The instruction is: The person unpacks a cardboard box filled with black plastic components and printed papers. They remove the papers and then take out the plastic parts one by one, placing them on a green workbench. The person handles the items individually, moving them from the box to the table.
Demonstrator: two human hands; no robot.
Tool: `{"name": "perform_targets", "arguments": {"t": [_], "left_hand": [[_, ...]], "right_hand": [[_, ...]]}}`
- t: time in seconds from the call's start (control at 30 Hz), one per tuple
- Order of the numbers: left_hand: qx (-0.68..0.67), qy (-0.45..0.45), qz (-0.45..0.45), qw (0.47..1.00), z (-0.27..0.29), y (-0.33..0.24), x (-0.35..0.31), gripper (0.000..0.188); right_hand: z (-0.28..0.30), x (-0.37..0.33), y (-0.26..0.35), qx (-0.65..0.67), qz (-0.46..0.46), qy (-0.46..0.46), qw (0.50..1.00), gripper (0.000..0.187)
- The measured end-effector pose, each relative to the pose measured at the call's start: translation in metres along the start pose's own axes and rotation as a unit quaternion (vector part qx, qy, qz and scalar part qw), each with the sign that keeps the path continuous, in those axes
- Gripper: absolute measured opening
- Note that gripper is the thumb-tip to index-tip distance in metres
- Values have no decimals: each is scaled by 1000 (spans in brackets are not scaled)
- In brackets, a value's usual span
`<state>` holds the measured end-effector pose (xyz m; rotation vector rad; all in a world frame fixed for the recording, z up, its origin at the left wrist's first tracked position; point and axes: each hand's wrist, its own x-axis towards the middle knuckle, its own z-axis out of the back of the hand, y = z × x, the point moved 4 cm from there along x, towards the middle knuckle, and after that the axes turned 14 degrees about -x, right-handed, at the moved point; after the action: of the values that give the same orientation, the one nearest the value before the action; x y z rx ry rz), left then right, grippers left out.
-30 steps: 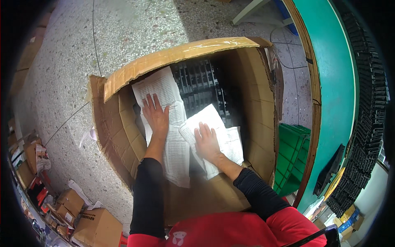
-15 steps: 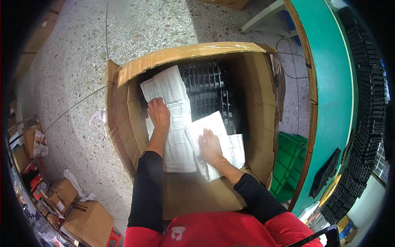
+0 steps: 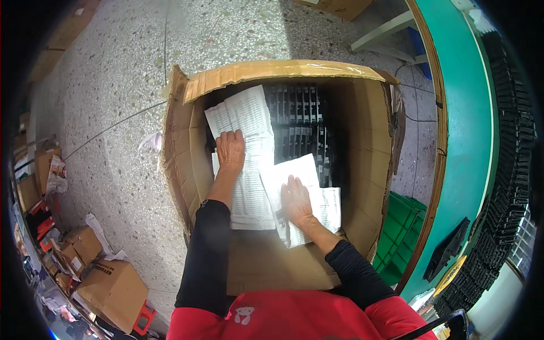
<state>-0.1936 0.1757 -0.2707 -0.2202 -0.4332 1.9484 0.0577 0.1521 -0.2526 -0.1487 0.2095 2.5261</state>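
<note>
An open cardboard box (image 3: 374,130) stands in front of me. Inside it, rows of black plastic parts (image 3: 293,106) show at the far side and right of middle. White printed paper sheets (image 3: 248,195) lie over the left and near part of the contents. My left hand (image 3: 230,150) rests on the long left sheet, fingers stretched out and nothing gripped. My right hand (image 3: 296,201) lies flat and open on a folded white sheet (image 3: 300,167) that overlaps the first. The paper hides what is beneath it.
A green-topped table (image 3: 464,113) with many black parts (image 3: 507,170) along its far edge runs down the right. Below it is a green plastic crate (image 3: 399,238). Cardboard boxes (image 3: 113,292) and a red stool (image 3: 145,318) stand at lower left on the speckled floor (image 3: 119,136).
The view has shifted slightly, so the box sits further right. My left hand has slid a little across its sheet; my right hand stays on the folded sheet.
</note>
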Motion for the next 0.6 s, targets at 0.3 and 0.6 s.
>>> {"name": "perform_targets", "arguments": {"t": [0.3,0.6], "left_hand": [[3,-41,-71,997,10,-35,-42,33],[-72,210,-47,974,6,-59,-70,14]], "right_hand": [[-11,-4,1,27,-23,89,995,46],[0,-8,2,27,-10,62,998,45]]}}
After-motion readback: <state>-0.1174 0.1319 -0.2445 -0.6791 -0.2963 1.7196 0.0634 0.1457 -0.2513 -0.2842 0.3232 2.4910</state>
